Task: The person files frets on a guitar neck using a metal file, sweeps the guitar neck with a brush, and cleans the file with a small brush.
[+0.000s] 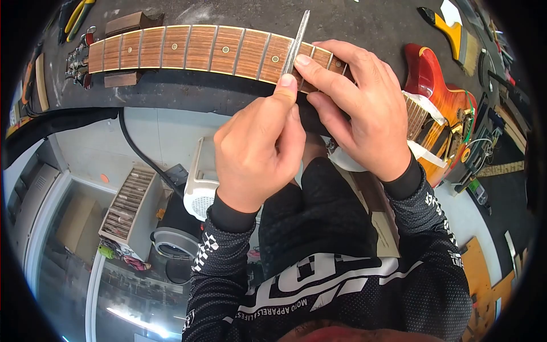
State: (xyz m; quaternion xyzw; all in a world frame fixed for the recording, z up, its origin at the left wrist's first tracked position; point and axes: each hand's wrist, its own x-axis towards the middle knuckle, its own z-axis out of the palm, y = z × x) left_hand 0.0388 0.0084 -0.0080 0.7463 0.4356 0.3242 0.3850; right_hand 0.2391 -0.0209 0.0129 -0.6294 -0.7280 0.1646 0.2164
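An electric guitar lies across the bench, its wooden fretboard (pixel 194 48) with metal frets and dot inlays running left to right. Its red-orange sunburst body (pixel 436 74) is at the right, with white tape near the end of the neck. A slim tapered metal file (pixel 299 37) lies slantwise over the fretboard. My left hand (pixel 259 142) is closed round the lower end of the file, thumb on top. My right hand (pixel 364 102) sits over the neck with fingers spread, its index fingertip touching the file's side and the other fingers around the fretboard edges.
Wooden support blocks (pixel 128 23) stand by the headstock (pixel 78 60). Yellow-handled pliers (pixel 77 17) lie at the upper left, a yellow brush (pixel 453 37) at the upper right. A black hose (pixel 134 145) hangs below the bench edge, near a white drawer unit (pixel 134 202).
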